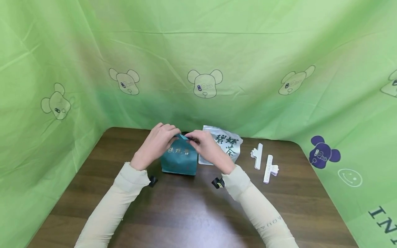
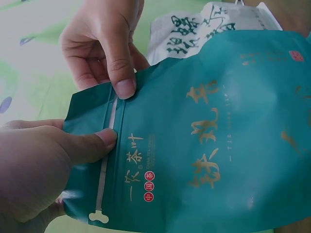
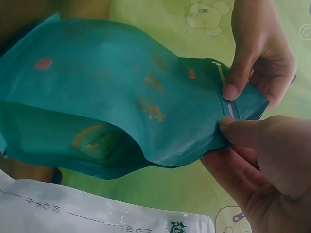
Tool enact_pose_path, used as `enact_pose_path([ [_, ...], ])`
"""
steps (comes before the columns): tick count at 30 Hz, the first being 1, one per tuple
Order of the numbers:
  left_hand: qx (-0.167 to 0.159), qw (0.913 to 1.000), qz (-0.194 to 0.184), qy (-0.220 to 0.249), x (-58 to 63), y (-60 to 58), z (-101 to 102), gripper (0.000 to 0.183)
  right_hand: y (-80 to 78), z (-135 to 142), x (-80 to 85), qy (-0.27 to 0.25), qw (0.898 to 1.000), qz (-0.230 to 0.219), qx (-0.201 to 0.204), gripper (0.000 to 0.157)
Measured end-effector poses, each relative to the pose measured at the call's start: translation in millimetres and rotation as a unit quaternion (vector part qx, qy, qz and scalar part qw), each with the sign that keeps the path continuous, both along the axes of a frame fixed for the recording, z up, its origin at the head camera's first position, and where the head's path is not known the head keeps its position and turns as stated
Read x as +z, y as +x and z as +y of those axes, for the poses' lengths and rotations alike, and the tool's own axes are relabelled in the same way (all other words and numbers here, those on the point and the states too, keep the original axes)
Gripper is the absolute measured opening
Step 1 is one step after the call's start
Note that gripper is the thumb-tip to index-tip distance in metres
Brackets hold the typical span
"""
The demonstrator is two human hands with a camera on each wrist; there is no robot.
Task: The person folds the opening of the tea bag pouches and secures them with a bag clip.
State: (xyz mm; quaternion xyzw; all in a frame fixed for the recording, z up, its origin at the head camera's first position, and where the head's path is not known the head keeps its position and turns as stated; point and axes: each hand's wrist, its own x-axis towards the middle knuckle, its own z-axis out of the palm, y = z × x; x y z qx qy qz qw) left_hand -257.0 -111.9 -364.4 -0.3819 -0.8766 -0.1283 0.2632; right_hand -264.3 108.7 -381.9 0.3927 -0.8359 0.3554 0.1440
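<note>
A teal tea bag [image 1: 179, 161] with gold lettering stands upright on the table. My left hand [image 1: 158, 143] pinches the left part of its top edge, thumb on the front and fingers behind. Close beside it, my right hand [image 1: 206, 144] pinches the same top edge. In the left wrist view, both thumbs press on a pale strip [image 2: 103, 179] running across the teal bag [image 2: 204, 136] near its top. The right wrist view shows the two thumbs almost meeting on that strip, with the bag's folded side [image 3: 97, 141] visible.
A silver-white tea bag [image 1: 234, 146] with dark green characters stands just right of the teal one. Farther right on the wooden table [image 1: 192, 213] lie two white clips [image 1: 258, 156]. Green cloth [image 1: 204, 113] hangs behind and at both sides.
</note>
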Motion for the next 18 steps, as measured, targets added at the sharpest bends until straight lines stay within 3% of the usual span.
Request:
enact_pose_path([
  [8,-0.013,0.9996,-0.003,0.024,-16.6,8.1,2.5,0.019,5.8,4.9,-22.3,-0.042,0.999,0.01,0.007,0.019],
  [18,-0.006,0.9996,-0.014,0.023,-16.5,7.3,10.1,0.018,4.0,13.8,-37.4,-0.095,0.995,-0.015,0.004,0.015],
])
